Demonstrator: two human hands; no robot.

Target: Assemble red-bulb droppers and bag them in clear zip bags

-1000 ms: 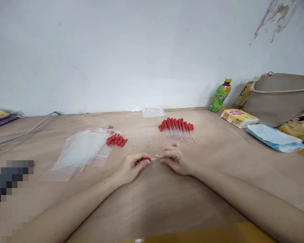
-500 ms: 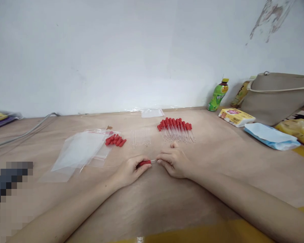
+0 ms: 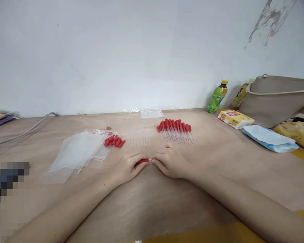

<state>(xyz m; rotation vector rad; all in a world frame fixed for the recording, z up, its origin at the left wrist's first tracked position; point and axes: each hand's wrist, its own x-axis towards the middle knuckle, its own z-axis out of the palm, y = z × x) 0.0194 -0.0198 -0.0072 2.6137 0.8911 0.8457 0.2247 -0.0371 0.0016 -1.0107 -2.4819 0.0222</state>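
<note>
My left hand (image 3: 130, 167) is closed around a red rubber bulb (image 3: 143, 161), its open end facing right. My right hand (image 3: 169, 162) pinches a thin clear glass tube (image 3: 150, 160), which meets the bulb's end; only a short bit of glass shows between the fingertips. Beyond my left hand lies a small pile of loose red bulbs (image 3: 115, 140). Several bare clear tubes (image 3: 140, 138) lie side by side at the centre. Right of them, tubes fitted with red bulbs (image 3: 176, 130) form a fanned group.
Clear plastic bags (image 3: 77, 152) lie at the left, with a grey cable (image 3: 38, 125) behind. A small white packet (image 3: 152, 114) rests by the wall. At the right are a green bottle (image 3: 217, 97), a yellow tissue pack (image 3: 235, 119), a blue packet (image 3: 270, 138) and a grey bag (image 3: 276, 98).
My right hand has moved left, closer to my left hand, and less of the glass tube shows between them. The view has shifted slightly.
</note>
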